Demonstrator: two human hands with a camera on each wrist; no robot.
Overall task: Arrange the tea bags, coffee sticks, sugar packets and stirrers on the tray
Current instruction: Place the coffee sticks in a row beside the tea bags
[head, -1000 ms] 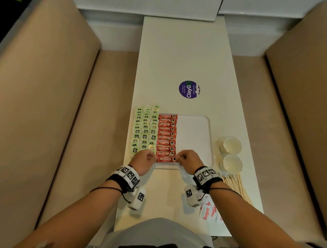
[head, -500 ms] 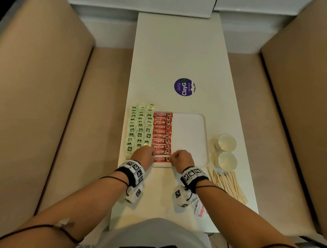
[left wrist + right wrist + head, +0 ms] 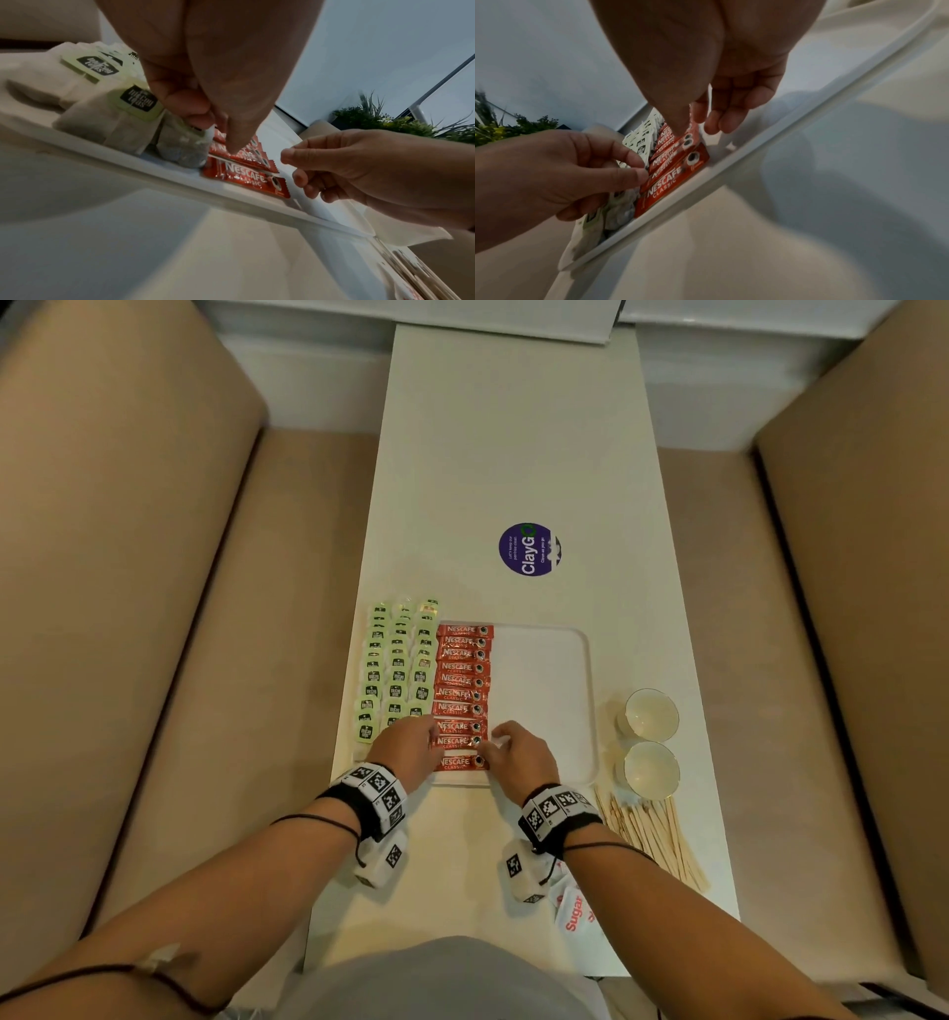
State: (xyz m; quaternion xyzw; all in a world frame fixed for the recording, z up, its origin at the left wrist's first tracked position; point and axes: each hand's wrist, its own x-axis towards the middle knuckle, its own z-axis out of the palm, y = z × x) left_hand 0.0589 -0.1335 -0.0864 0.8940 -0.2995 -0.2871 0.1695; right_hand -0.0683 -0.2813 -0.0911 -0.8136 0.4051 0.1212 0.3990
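A white tray (image 3: 544, 706) lies on the table. Rows of green-tagged tea bags (image 3: 395, 665) fill its left part, and a column of red Nescafe coffee sticks (image 3: 462, 680) runs beside them. My left hand (image 3: 426, 742) pinches the left end of the second-nearest coffee stick (image 3: 457, 742), and my right hand (image 3: 495, 744) pinches its right end. The wrist views show the same grip: left hand (image 3: 218, 132) and right hand (image 3: 690, 121) on that stick (image 3: 246, 160). The nearest stick (image 3: 457, 763) lies free by the tray's near rim.
Sugar packets (image 3: 575, 906) lie at the near right table edge, partly under my right arm. Wooden stirrers (image 3: 652, 834) lie right of them. Two small white cups (image 3: 651, 715) stand right of the tray. A purple sticker (image 3: 529, 549) marks the table beyond. Beige seats flank the table.
Both hands have left the nearest coffee stick and moved a little forward to the one behind it. The nearest stick now lies uncovered by the near rim.
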